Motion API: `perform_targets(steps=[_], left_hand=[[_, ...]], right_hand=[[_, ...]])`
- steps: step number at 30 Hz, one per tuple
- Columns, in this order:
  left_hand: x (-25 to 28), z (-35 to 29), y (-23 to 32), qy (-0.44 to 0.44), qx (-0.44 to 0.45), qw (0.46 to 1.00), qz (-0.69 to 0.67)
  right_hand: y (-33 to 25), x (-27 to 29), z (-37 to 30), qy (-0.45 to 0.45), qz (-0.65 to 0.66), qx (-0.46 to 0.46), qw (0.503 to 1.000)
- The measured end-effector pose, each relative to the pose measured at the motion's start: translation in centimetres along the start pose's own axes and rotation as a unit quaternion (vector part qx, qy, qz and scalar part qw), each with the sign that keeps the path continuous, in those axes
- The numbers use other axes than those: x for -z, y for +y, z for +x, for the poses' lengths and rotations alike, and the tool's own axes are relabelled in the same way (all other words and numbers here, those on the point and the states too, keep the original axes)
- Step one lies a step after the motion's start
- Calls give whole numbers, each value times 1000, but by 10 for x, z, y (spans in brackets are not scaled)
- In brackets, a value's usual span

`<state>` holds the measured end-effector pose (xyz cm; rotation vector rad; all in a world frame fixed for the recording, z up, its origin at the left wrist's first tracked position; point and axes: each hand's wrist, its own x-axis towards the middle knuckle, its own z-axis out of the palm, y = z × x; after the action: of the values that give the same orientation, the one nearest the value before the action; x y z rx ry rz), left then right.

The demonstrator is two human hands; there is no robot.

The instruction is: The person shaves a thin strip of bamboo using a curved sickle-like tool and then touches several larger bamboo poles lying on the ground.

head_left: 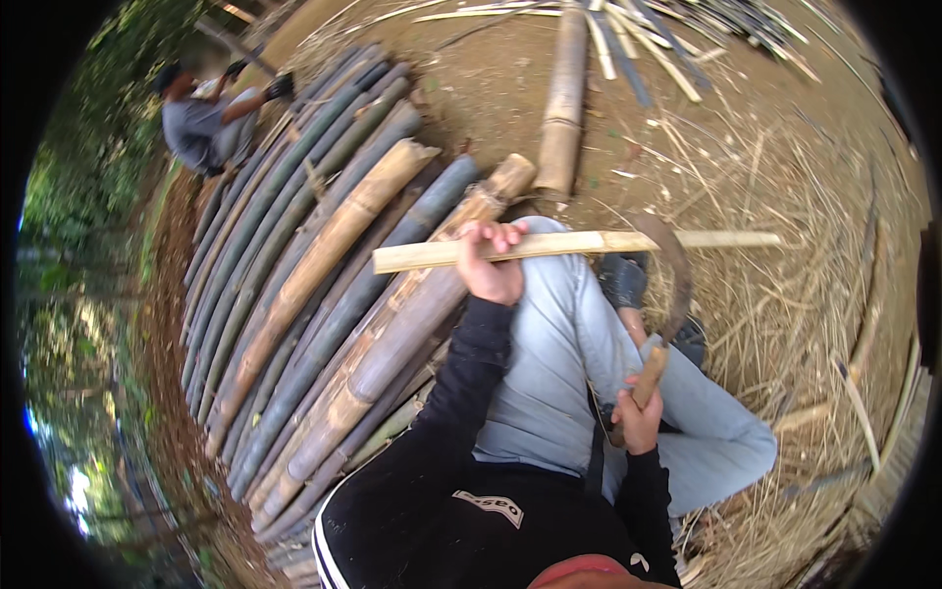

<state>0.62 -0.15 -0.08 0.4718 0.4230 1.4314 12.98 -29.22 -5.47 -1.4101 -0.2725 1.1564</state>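
My left hand [494,263] is closed round a long pale split bamboo strip [569,243], which lies crosswise above my thigh and points to the right. In my right hand [639,422] is the wooden handle of a sickle [677,285], held low near my right leg. The curved dark blade rises from the handle and its upper part crosses the strip, right of my knee. Whether the edge touches the strip, I cannot tell.
A row of thick bamboo poles [368,363] lies along my left. Another person [209,123] in dark gloves crouches at its far end. A single bamboo pole [564,108] lies ahead, beside a heap of split strips [677,49]. Shavings [775,324] cover the ground at right.
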Motion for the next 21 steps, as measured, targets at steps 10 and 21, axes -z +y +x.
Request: perform_targets(steps=[10,21], left_hand=[[-13,-2,5,31,20,999,7],[-12,-1,5,32,18,999,-4]], right_hand=[[-6,1,5,8,-3,-22,1000],[-3,-1,10,6,-11,-22,1000]])
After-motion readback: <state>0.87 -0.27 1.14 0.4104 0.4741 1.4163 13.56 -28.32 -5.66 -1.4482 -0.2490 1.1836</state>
